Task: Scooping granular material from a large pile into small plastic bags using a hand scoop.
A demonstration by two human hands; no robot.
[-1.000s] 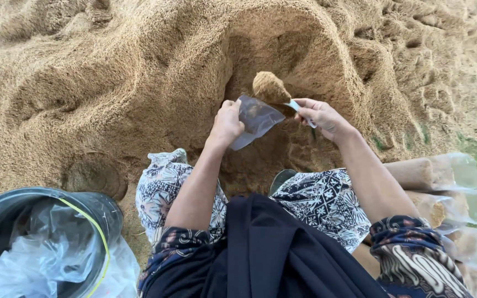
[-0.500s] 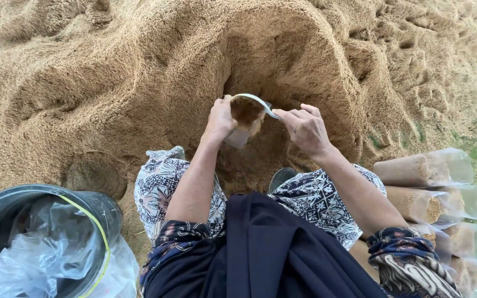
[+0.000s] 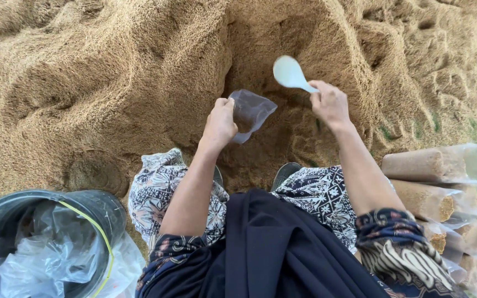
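Currently, items run from largest to smallest.

Husk heap (image 3: 111, 83): tan, grainy material fills the upper and left parts of the view, with a scooped hollow (image 3: 282, 44) in its face directly ahead of the person.

Person: seen from above, wearing a dark garment (image 3: 271, 248) over patterned trousers (image 3: 321, 193), with patterned sleeves at both elbows; the toe of one shoe (image 3: 284, 174) shows between the knees.

Bucket (image 3: 100, 207): dark and round, at lower left, with a yellow-green band along its rim; crumpled clear plastic sheets (image 3: 34, 254) lie inside it.

Filled bags (image 3: 432, 182): clear plastic cylinders packed with tan material, stacked on their sides at the right edge, just beside the right arm.

Plastic bag (image 3: 252, 113): small and clear, in front of the hollow, its mouth held open and facing up and right; whether it holds any material cannot be told.

Spoon (image 3: 289, 73): pale and rounded, raised above and to the right of the plastic bag, apart from it, its bowl showing no load.

Left hand (image 3: 220, 124): closed on the left edge of the plastic bag, knuckles up.

Right hand (image 3: 331, 104): fingers closed around the spoon handle, bowl pointing up and left toward the hollow.
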